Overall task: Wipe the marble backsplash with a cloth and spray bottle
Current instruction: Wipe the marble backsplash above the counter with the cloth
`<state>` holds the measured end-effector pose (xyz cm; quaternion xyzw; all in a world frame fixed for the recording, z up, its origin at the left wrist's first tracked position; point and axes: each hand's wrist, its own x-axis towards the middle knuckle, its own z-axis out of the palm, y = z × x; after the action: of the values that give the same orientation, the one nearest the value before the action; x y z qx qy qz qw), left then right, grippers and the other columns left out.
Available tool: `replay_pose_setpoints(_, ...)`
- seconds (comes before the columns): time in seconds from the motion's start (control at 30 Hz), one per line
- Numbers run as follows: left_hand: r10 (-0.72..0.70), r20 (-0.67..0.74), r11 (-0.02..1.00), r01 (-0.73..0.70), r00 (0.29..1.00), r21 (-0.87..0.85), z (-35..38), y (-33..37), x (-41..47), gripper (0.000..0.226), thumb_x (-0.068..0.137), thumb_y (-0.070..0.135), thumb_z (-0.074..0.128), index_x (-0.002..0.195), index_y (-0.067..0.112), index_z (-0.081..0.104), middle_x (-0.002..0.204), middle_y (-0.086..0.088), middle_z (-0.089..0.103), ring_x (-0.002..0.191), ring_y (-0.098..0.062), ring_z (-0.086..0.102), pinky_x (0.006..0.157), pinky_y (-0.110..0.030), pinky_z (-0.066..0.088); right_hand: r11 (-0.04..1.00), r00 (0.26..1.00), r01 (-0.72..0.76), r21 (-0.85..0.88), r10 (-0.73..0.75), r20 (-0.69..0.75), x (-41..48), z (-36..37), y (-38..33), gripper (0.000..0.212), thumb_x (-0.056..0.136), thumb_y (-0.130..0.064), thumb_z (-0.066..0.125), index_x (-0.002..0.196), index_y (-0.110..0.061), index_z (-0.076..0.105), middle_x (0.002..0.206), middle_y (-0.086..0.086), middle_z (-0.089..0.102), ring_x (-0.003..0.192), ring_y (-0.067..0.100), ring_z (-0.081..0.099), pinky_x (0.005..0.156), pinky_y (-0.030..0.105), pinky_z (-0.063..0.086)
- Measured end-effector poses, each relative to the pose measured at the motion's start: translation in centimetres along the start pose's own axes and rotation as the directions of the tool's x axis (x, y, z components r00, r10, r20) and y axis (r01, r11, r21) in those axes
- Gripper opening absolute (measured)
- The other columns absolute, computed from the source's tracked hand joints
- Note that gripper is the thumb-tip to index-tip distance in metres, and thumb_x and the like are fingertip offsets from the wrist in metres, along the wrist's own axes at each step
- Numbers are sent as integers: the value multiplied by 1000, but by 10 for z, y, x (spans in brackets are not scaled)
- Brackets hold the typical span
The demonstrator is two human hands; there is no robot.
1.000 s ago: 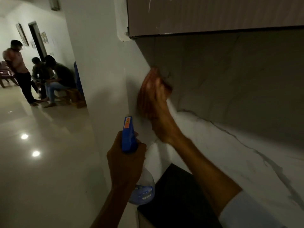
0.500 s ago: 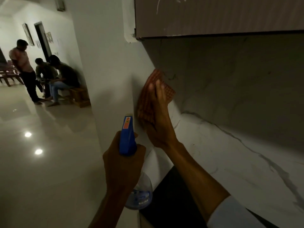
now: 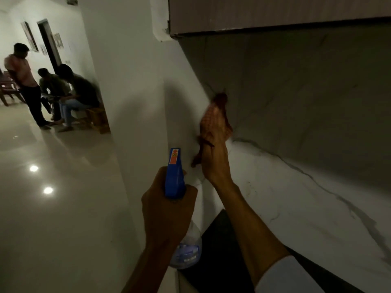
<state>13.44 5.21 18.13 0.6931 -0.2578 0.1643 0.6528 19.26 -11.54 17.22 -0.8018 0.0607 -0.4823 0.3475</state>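
From the head view, the right hand (image 3: pixel 215 149) reaches up to the far left end of the marble backsplash (image 3: pixel 296 166), just where it meets the white wall (image 3: pixel 131 102) at the corner, and presses a reddish checked cloth (image 3: pixel 212 115) flat against the stone; the fingers lie spread over the fabric rather than bunched, which likely keeps a broad patch of cloth in contact, and a loose tail of it hangs below the palm on the left. The hand is blurred, so the exact finger positions cannot be told. The left hand (image 3: pixel 167 214) stays nearer and lower, fist wrapped around the neck of the spray bottle (image 3: pixel 176 180), with the blue trigger head upright and its nozzle aimed toward the same corner, probably kept ready for another squirt while the other hand wipes. Whether a finger rests on the trigger is hidden. The clear body sits below the fist, above the dark countertop (image 3: pixel 220 261). An orange sticker with a small arrow mark sits on top of the blue head; its writing is too small to read, and the bluish label on the bottle body is blurred beyond reading. The cabinet (image 3: pixel 275 13) overhead shades the upper marble
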Motion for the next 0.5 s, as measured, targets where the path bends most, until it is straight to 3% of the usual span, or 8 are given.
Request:
replay_pose_setpoints(0.03, -14, 10, 1000, 14, 1000, -3, 2, 0, -1, 23, 66, 22, 60, 83, 37, 55, 64, -4, 62, 54, -29, 62, 56, -40, 56, 995, 995, -96, 37, 97, -11, -6, -4, 7, 45, 101, -17, 39, 145, -10, 33, 148, 17, 39, 129, 29, 47, 108, 48, 39)
replay_pose_setpoints(0.07, -27, 21, 1000, 27, 999, -1, 4, -1, -2, 24, 67, 20, 62, 82, 37, 55, 64, -2, 61, 55, -32, 62, 57, -45, 57, 994, 993, -105, -6, 105, -49, -12, -3, 25, 48, 105, -21, 34, 151, -15, 22, 153, 10, 32, 130, 17, 46, 108, 34, 41)
replay_pose_setpoints(0.1, -45, 34, 999, 45, 998, 2, 6, -1, -3, 27, 70, 16, 65, 82, 38, 55, 64, 1, 61, 57, -32, 63, 59, -48, 57, 976, 974, -215, 24, 216, -70, -21, -4, 30, 49, 107, -20, 30, 153, -19, 14, 153, 4, 29, 127, 6, 45, 103, 17, 41)
replay_pose_setpoints(0.17, -79, 54, 997, 80, 995, -11, 12, -1, -4, 29, 70, 15, 68, 84, 38, 56, 64, 4, 61, 59, -31, 64, 62, -51, 58, 890, 899, -427, 162, 437, -29, -40, 1, 37, 49, 106, -15, 30, 152, -16, 14, 147, -1, 33, 122, 2, 42, 95, 2, 33)
replay_pose_setpoints(0.23, -103, 65, 994, 104, 993, -15, 17, -1, -3, 23, 66, 22, 66, 84, 35, 57, 63, 4, 61, 58, -29, 65, 61, -52, 58, 824, 849, -477, 305, 522, -82, -33, -3, 23, 44, 105, -12, 35, 148, -12, 30, 136, -6, 45, 120, 4, 45, 96, 3, 29)
replay_pose_setpoints(0.3, -129, 81, 991, 131, 988, -22, 22, -1, -2, 27, 69, 18, 69, 81, 38, 56, 64, 2, 61, 60, -31, 65, 63, -53, 58, 829, 840, -436, 349, 514, -171, 7, -14, 6, 38, 103, -9, 38, 141, -8, 43, 124, -7, 50, 117, 7, 48, 94, 4, 31)
replay_pose_setpoints(0.4, -134, 85, 991, 136, 987, -21, 25, 1, -1, 38, 74, 5, 71, 81, 39, 55, 66, 3, 61, 62, -30, 65, 65, -54, 58, 947, 932, -232, 221, 281, -228, 86, -38, -25, 41, 100, -6, 40, 141, -8, 40, 142, 2, 45, 129, 14, 43, 102, 11, 32)
replay_pose_setpoints(0.5, -106, 85, 994, 108, 991, -17, 25, 2, 1, 34, 75, 9, 70, 80, 39, 54, 63, 3, 60, 59, -30, 65, 61, -53, 58, 989, 980, -141, 36, 144, -138, 129, -56, -29, 42, 102, -9, 38, 143, 0, 33, 149, 16, 36, 138, 28, 35, 114, 28, 26)
